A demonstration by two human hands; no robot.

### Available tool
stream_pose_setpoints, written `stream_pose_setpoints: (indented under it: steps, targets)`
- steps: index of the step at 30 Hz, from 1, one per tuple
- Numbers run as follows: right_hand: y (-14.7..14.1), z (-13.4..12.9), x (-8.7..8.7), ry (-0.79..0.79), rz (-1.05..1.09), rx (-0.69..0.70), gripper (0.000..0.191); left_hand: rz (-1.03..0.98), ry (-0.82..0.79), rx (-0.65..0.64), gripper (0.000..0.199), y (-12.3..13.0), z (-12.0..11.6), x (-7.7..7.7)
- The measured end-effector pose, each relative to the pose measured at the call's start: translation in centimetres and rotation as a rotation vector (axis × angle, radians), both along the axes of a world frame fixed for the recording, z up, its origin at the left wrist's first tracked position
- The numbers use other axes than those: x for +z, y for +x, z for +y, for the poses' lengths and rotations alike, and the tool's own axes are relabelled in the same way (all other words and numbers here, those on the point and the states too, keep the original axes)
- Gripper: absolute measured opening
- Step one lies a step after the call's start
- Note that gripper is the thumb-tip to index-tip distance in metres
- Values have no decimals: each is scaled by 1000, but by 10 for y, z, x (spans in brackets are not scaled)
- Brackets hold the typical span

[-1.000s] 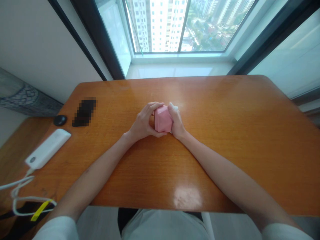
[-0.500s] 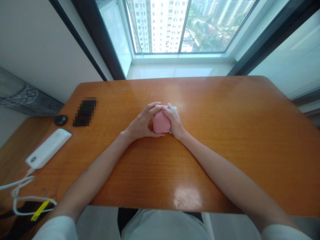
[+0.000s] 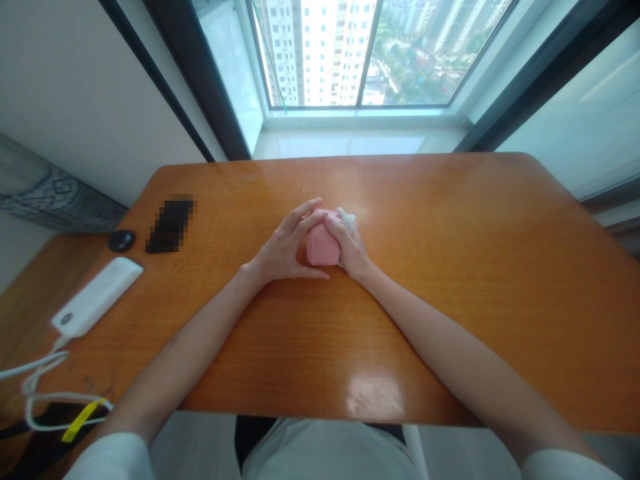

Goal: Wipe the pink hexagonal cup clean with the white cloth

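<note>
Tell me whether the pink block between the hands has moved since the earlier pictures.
Yes: the pink block has shifted slightly left, toward the black round object on the table, and a little nearer the person.

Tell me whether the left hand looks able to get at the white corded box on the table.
Likely yes: the left hand only has its fingers against the pink block, and the white corded box lies on the same wooden table, with nothing standing between them.
</note>
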State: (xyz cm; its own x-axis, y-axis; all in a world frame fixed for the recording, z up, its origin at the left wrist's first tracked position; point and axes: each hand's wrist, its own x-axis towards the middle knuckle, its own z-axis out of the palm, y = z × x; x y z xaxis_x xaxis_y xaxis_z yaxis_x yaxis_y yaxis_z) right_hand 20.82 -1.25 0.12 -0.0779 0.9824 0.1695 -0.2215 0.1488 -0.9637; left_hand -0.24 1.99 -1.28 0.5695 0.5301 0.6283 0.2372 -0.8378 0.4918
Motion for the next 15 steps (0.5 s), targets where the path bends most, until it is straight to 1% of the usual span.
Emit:
stream_pose_setpoints:
  steps: [3,5,7,9,12,13,15]
  targets:
    - [0,2,0,-12,15,-20,57,61,68,23,122,0,-4,7]
    - [1,1,-1,-5,1,-35,57,26,82,24,116,2,-6,10]
    - [2,0,-1,17,-10,-22,57,-32,63,28,115,5,-8,11]
    - [2,-3,-1,34,-37,13,58,-81,-29,38,111,7,-8,10]
    - [2,-6,0,26,-96,39,58,-104,-227,40,99,8,-6,4]
    - [2,-6,1,23,-106,38,57,-101,-265,36,97,8,-5,2]
    - [1,-5,2,30,-116,47,57,-97,-263,30,101,6,-3,-1]
